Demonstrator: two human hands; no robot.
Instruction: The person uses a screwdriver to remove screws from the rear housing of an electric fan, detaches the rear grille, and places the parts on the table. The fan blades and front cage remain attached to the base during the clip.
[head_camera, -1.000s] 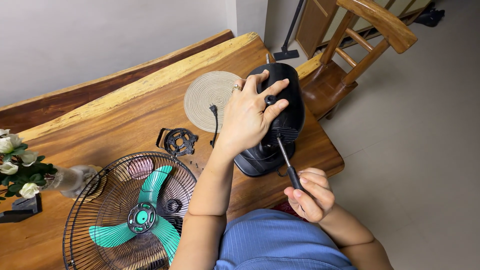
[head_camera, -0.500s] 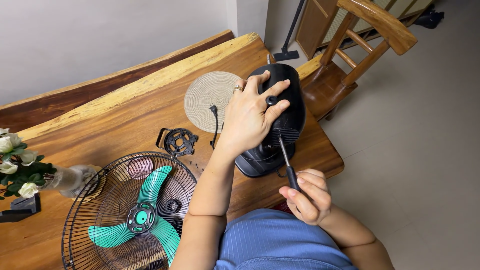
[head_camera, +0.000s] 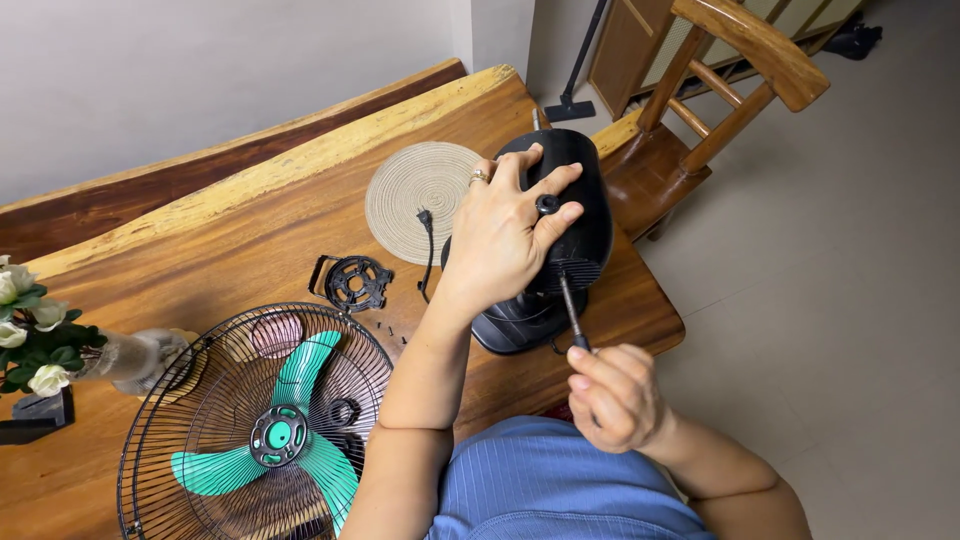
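Observation:
A black fan motor housing (head_camera: 585, 200) stands on its base near the right edge of the wooden table (head_camera: 220, 240). My left hand (head_camera: 505, 235) grips the housing from the left, fingers spread over its top beside a small black knob (head_camera: 546, 204). My right hand (head_camera: 612, 395) is closed around the handle of a screwdriver (head_camera: 572, 310). The screwdriver's shaft points up into the vented back of the housing.
A wire fan guard (head_camera: 255, 420) with green blades lies at the front left. A black ring part (head_camera: 355, 282) and small screws (head_camera: 388, 328) lie beside it. A round woven mat (head_camera: 410, 200), a power plug (head_camera: 424, 217), a flower vase (head_camera: 110, 358) and a wooden chair (head_camera: 700, 110) surround the spot.
My right hand has turned over the screwdriver handle and now covers more of it. The left hand and housing have stayed in place.

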